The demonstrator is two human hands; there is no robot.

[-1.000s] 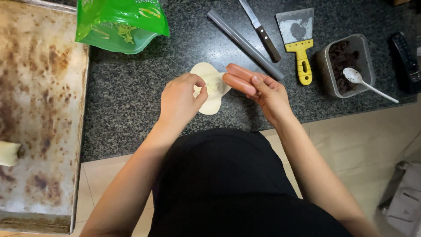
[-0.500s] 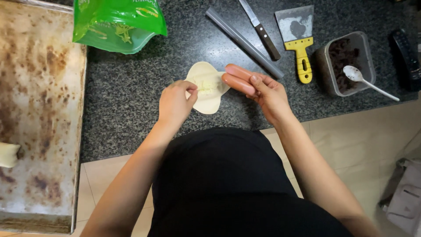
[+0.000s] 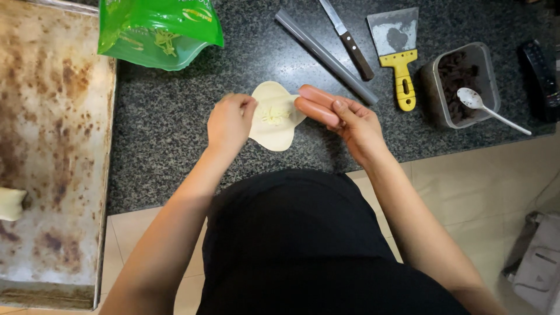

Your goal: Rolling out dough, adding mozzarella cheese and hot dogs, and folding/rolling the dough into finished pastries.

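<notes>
**Dough and sausages in hand on a speckled counter**

The left hand [image 3: 229, 119] rests at the left edge of a flat, pale piece of dough [image 3: 271, 131] lying on the dark speckled granite counter [image 3: 163, 128]; its fingers [image 3: 248, 106] are curled and pinch the dough's edge, so the hand is nearly closed on that rim; a small heap of pale shredded filling [image 3: 274, 115] sits near the middle of the dough. The right hand [image 3: 359, 125] is closed around two pinkish-orange sausages [image 3: 315, 105], the thumb lying over the top of them; the sausages lie side by side, their free ends reaching over the dough's right edge; whether they touch the dough, I cannot tell.

Behind the hands, a green plastic bag [image 3: 157, 32] lies on the counter, just beside a worn, stained baking tray [image 3: 52, 146] that fills the left side; a pale lump of dough [image 3: 11, 203] rests at the tray's left edge. To the right of the dough lie a long grey metal bar [image 3: 324, 55], a knife [image 3: 347, 38] with a dark wooden handle, and a scraper [image 3: 396, 55] with a yellow handle; further right stands a clear plastic tub [image 3: 434, 87] of dark pieces, with a white spoon [image 3: 490, 108] resting in it, its handle sticking out over the rim; a black remote-shaped object [image 3: 539, 73] lies at the far right edge.
</notes>
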